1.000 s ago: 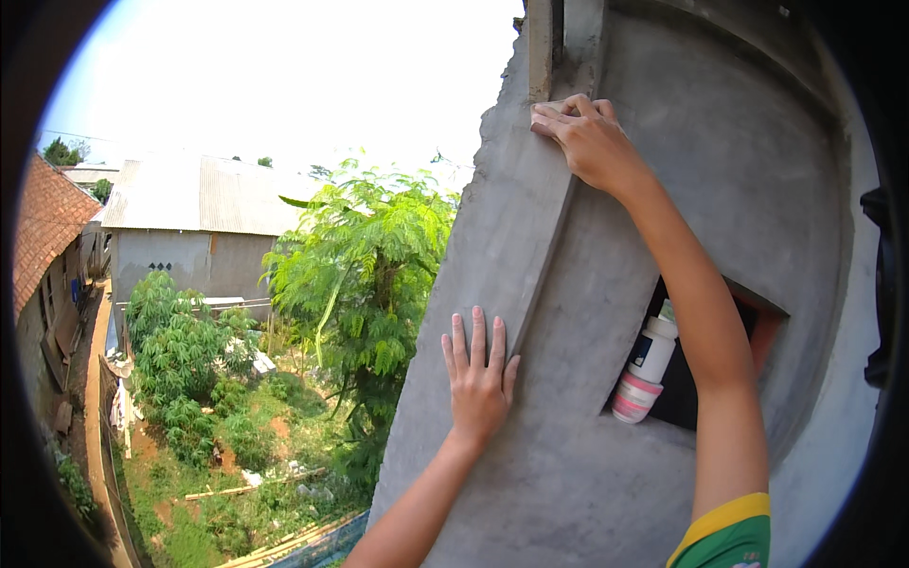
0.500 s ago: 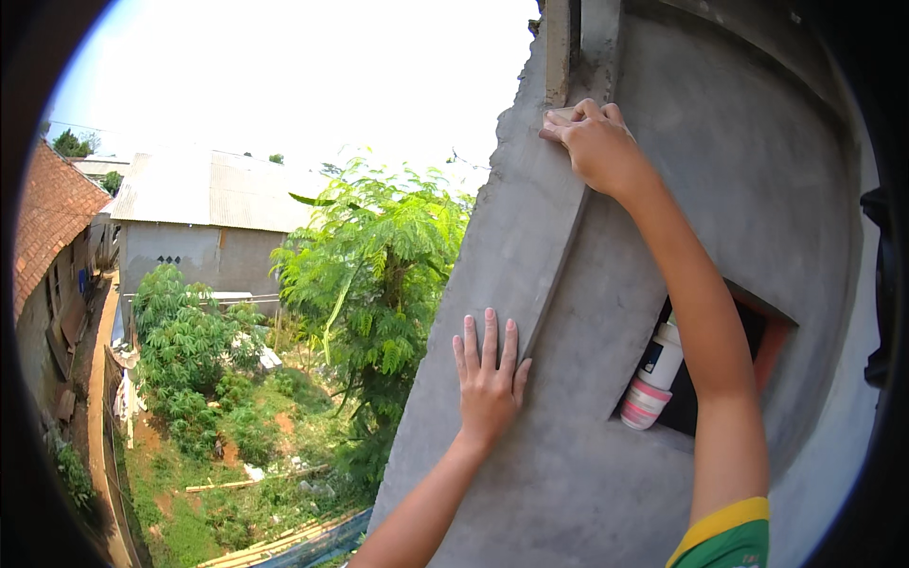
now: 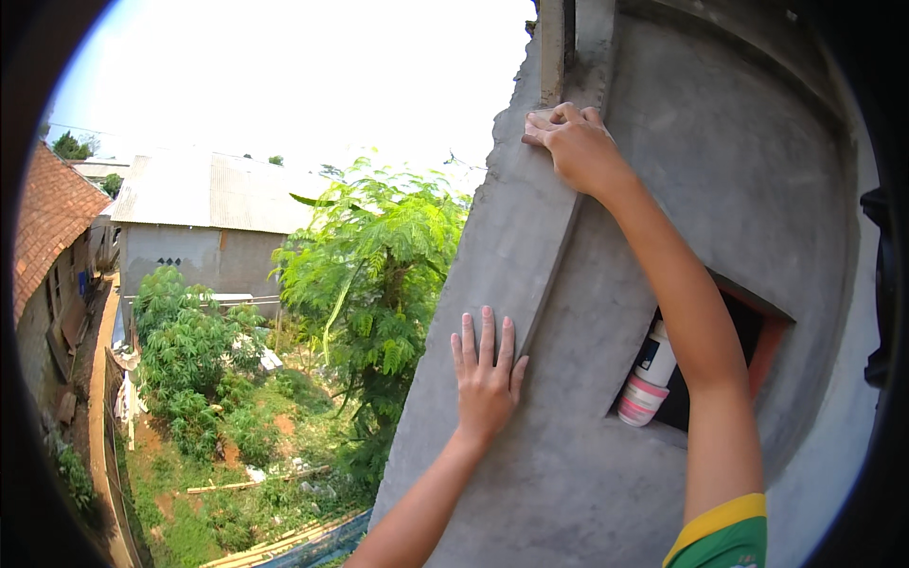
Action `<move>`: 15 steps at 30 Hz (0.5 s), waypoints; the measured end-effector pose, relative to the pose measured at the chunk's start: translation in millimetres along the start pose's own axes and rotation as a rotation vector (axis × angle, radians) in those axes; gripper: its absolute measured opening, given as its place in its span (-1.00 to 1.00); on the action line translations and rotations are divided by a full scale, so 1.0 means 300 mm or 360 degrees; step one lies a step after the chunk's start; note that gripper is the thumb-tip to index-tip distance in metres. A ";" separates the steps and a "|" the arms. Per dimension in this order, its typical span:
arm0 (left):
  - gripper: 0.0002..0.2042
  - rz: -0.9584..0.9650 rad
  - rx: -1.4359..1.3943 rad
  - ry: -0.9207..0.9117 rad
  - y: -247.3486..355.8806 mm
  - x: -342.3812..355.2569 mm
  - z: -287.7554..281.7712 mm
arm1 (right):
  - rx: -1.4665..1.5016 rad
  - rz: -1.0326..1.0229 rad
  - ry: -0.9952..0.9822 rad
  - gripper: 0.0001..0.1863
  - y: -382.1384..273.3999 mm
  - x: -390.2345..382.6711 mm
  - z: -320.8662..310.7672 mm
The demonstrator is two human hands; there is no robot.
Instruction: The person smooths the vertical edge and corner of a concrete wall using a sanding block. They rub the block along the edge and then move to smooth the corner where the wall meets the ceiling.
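Observation:
My right hand (image 3: 581, 153) is high on the grey plastered wall (image 3: 597, 379), at the top of a raised flat band (image 3: 516, 237). Its fingers press a small flat tan piece (image 3: 541, 115), resembling folded sandpaper, against the band's surface. Most of that piece is hidden under the fingers. Lower down, my left hand (image 3: 485, 388) lies flat on the same band with its fingers spread, holding nothing. The thumb of that hand rests by the band's right edge.
Right of my left hand, a square opening (image 3: 757, 331) in the wall holds a white container with pink bands (image 3: 647, 393), partly behind my right forearm. A narrow upright post (image 3: 552, 57) stands above my right hand. Beyond the wall's rough left edge are trees (image 3: 379, 256) and houses, well below.
My right hand has slid a little to the left across the band with the tan piece. My left hand stays in place on the wall.

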State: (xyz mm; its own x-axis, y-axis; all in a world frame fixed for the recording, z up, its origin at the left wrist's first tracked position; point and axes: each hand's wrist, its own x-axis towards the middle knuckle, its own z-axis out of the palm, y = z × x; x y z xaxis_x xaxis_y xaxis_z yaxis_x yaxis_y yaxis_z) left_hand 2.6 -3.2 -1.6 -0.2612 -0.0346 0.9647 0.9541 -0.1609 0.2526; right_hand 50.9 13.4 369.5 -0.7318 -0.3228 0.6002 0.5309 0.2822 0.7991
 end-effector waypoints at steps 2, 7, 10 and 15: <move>-0.37 -0.0006 -0.0018 0.0023 0.001 0.000 0.000 | -0.0101 0.0026 -0.0132 -0.67 -0.003 -0.013 0.007; -0.34 0.0000 -0.0051 0.0035 0.003 0.001 0.002 | -0.0075 -0.0058 -0.0014 -0.70 0.002 -0.033 0.018; -0.34 -0.0026 -0.0037 0.0004 0.005 -0.003 0.001 | -0.0059 -0.0057 -0.0055 -0.70 -0.012 -0.043 0.018; -0.34 -0.0013 -0.0042 -0.0009 0.002 -0.002 0.001 | -0.0154 -0.0144 0.0279 -0.70 -0.068 -0.053 0.040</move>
State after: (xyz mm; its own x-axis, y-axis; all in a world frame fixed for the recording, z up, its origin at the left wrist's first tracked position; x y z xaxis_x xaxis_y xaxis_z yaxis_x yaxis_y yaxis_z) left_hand 3.2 -3.0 -2.2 -0.2680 -0.0275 0.9630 0.9477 -0.1873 0.2584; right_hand 46.7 23.6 343.3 -0.6975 -0.4973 0.5159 0.5110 0.1596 0.8447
